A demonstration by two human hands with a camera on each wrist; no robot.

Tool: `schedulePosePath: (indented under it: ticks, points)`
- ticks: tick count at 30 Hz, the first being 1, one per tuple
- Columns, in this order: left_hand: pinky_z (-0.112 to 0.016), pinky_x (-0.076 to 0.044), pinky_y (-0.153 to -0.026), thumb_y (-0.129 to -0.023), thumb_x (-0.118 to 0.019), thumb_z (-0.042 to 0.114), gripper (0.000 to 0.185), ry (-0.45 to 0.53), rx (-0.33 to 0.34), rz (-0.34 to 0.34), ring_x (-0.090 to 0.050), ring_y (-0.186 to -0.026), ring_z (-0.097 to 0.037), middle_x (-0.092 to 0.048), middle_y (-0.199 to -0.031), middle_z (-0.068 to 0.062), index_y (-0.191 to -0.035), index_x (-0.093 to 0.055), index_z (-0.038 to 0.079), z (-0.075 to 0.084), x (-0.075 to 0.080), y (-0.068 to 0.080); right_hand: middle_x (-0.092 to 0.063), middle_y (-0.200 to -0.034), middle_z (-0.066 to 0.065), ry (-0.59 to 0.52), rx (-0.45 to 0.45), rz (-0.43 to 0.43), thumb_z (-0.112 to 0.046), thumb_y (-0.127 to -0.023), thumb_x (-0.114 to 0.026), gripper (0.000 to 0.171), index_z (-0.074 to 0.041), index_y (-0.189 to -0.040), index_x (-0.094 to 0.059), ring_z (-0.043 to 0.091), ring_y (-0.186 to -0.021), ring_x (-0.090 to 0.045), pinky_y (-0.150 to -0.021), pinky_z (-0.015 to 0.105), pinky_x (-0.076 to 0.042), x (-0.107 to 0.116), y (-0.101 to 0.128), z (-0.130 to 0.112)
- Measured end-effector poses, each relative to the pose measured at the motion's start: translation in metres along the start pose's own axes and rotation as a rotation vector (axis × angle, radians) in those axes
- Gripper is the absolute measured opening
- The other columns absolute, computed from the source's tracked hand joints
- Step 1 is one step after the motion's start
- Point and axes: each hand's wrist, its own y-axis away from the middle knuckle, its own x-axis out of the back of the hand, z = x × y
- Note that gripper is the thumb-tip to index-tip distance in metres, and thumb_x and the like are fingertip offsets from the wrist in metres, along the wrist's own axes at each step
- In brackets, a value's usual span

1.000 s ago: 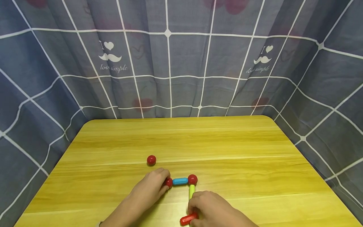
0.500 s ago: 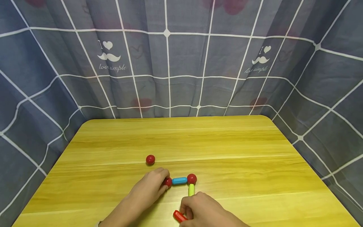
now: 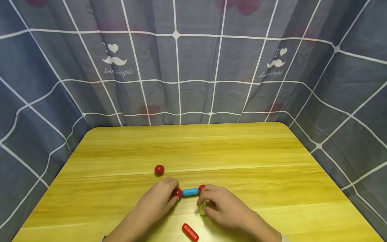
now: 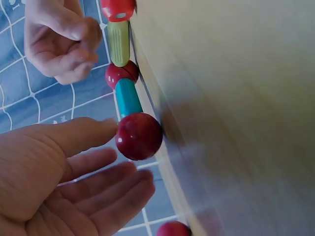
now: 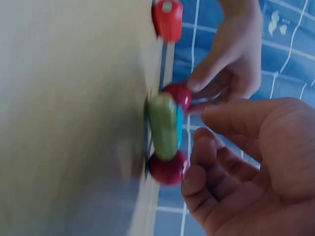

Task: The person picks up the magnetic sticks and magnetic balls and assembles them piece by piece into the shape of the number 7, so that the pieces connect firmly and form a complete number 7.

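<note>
A short chain lies near the table's front edge: a red ball (image 3: 177,193), a blue rod (image 3: 190,192), a second red ball (image 3: 201,187) and a green rod (image 3: 202,209). My left hand (image 3: 173,193) pinches the left end ball (image 4: 139,136), thumb tip against it. My right hand (image 3: 202,197) hovers over the corner ball (image 5: 170,169) and the green rod (image 5: 164,125) with loosely curled fingers; the left wrist view shows a small gap to the rod (image 4: 118,42). A red rod (image 3: 190,232) lies free on the table in front of my hands.
A loose red ball (image 3: 159,169) sits just behind my left hand. The wooden table (image 3: 242,158) is walled on three sides by a grey checked curtain (image 3: 193,74).
My right hand let go of the red rod, which now lies on the table, and moved forward to the corner ball and green rod. My left hand stayed on the end ball.
</note>
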Motion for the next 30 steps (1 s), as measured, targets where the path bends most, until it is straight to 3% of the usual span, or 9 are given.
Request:
schedulePosePath:
  ticks: [6, 9, 14, 19, 25, 30]
  points:
    - [-0.023, -0.046, -0.063, -0.077, -0.07, 0.018, 0.018, -0.03, 0.03, 0.12, -0.046, -0.072, -0.009, -0.052, -0.083, 0.003, -0.088, -0.059, 0.009, 0.015, 0.003, 0.007, -0.053, -0.097, -0.017, 0.052, 0.046, -0.015, -0.006, -0.079, -0.064, 0.022, -0.024, -0.092, -0.063, 0.0, -0.072, -0.047, -0.062, 0.011, -0.041, 0.004, -0.001, 0.012]
    - [-0.022, -0.042, -0.058, -0.077, -0.07, 0.022, 0.017, -0.022, 0.07, 0.137, -0.042, -0.068, -0.008, -0.046, -0.077, 0.007, -0.085, -0.058, 0.012, 0.025, 0.0, 0.015, -0.054, -0.098, -0.016, 0.076, 0.074, -0.026, -0.005, -0.079, -0.065, 0.022, -0.023, -0.092, -0.064, 0.0, -0.079, -0.049, -0.068, 0.011, -0.041, 0.002, -0.001, 0.014]
    - [-0.021, -0.036, -0.051, -0.078, -0.068, 0.035, 0.027, 0.022, 0.172, 0.059, -0.039, -0.058, -0.007, -0.043, -0.071, 0.009, -0.082, -0.057, 0.011, 0.039, -0.005, 0.029, -0.053, -0.1, -0.016, 0.117, 0.084, -0.051, -0.009, -0.08, -0.066, 0.018, -0.022, -0.092, -0.065, -0.001, -0.086, -0.05, -0.075, 0.012, -0.041, 0.001, -0.001, 0.016]
    - [-0.021, -0.033, -0.044, -0.08, -0.062, 0.049, 0.039, 0.069, 0.224, -0.014, -0.037, -0.049, -0.005, -0.042, -0.06, 0.009, -0.066, -0.051, 0.014, 0.047, -0.011, 0.041, -0.054, -0.101, -0.015, 0.136, 0.078, -0.052, -0.007, -0.078, -0.066, 0.019, -0.021, -0.09, -0.065, -0.001, -0.085, -0.051, -0.073, 0.011, -0.041, 0.001, 0.0, 0.015]
    - [-0.025, -0.026, -0.036, -0.075, -0.054, 0.065, 0.056, -0.013, 0.318, -0.081, -0.031, -0.04, -0.007, -0.031, -0.045, 0.01, -0.046, -0.039, 0.019, 0.054, -0.017, 0.048, -0.055, -0.102, -0.013, 0.147, 0.092, -0.05, -0.008, -0.078, -0.066, 0.017, -0.02, -0.091, -0.066, -0.002, -0.087, -0.051, -0.075, 0.011, -0.041, 0.001, -0.001, 0.014]
    - [-0.026, -0.024, -0.035, -0.07, -0.057, 0.067, 0.057, -0.058, 0.309, -0.133, -0.029, -0.039, -0.008, -0.027, -0.045, 0.009, -0.045, -0.037, 0.02, 0.058, -0.023, 0.045, -0.055, -0.102, -0.012, 0.156, 0.083, -0.056, -0.008, -0.079, -0.067, 0.016, -0.02, -0.09, -0.067, -0.002, -0.09, -0.05, -0.077, 0.012, -0.042, 0.0, 0.0, 0.014]
